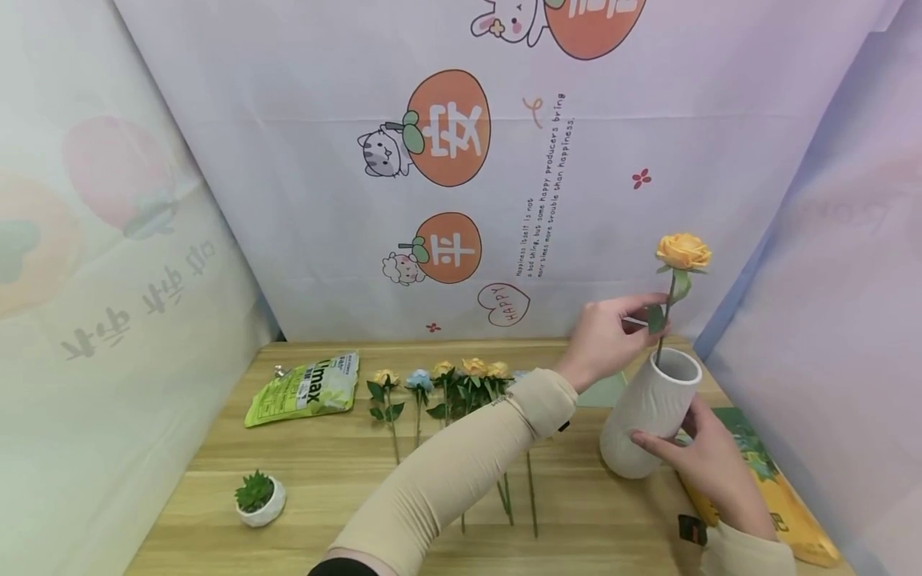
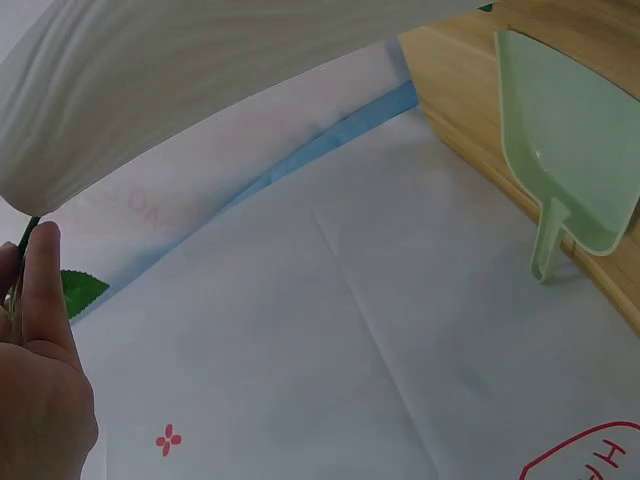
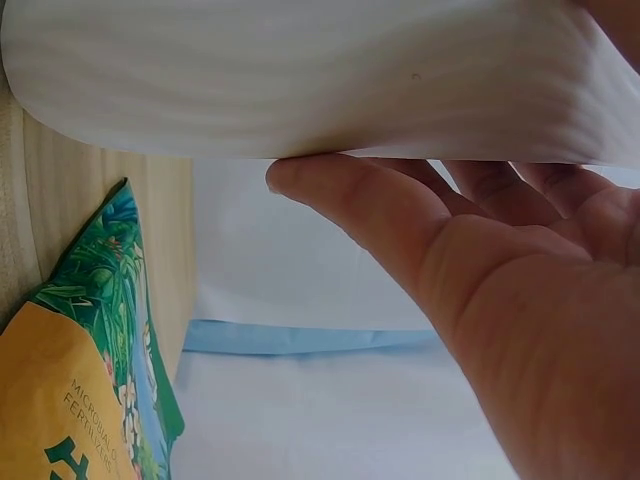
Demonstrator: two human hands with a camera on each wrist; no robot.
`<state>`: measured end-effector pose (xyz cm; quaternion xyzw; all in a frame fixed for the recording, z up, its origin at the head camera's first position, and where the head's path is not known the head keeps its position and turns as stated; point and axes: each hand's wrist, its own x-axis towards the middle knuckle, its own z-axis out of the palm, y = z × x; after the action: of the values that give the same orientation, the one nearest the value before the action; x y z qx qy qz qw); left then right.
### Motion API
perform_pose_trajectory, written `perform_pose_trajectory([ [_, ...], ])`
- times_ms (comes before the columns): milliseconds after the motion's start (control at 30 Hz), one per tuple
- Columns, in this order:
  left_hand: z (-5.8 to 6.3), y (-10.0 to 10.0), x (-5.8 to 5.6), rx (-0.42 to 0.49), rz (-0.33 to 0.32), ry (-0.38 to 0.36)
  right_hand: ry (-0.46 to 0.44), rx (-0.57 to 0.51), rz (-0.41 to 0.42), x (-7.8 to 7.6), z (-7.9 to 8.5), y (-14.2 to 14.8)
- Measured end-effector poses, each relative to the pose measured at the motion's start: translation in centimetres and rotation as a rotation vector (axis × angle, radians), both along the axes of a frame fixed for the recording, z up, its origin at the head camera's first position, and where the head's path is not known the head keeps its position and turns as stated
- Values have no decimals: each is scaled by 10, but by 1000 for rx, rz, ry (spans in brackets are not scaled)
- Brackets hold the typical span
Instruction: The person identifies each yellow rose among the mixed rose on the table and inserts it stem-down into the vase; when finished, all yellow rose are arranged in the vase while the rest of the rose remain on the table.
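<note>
My left hand [image 1: 607, 334] pinches the stem of a yellow rose [image 1: 683, 251], which stands upright over a white vase [image 1: 644, 420]. The lower stem meets the mouth of the vase, and its end is hidden from sight. A green leaf [image 2: 84, 292] pokes out beyond my fingers in the left wrist view. Around the lower body of the vase, my right hand [image 1: 713, 464] keeps hold, thumb on the near side and fingers behind. In the right wrist view that thumb presses against the white wall of the vase [image 3: 300, 80].
Several yellow and blue artificial flowers [image 1: 473, 368] lie mid-table, partly behind the left sleeve. A green pouch [image 1: 306, 390] and potted succulent [image 1: 261, 498] are at left. A yellow fertilizer bag [image 1: 799, 512] lies right of the vase; a pale green dustpan [image 2: 570, 140] rests at the back.
</note>
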<state>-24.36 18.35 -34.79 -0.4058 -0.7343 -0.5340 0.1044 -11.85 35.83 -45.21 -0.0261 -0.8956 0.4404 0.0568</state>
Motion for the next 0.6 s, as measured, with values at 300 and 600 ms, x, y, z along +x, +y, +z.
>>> perform_pose_trajectory([
  [300, -16, -5, -5, -60, -36, 29, -18, 12, -9, 0, 1, -2],
  [600, -26, -14, -5, -143, -71, 23, -14, -5, -6, -1, 1, -1],
])
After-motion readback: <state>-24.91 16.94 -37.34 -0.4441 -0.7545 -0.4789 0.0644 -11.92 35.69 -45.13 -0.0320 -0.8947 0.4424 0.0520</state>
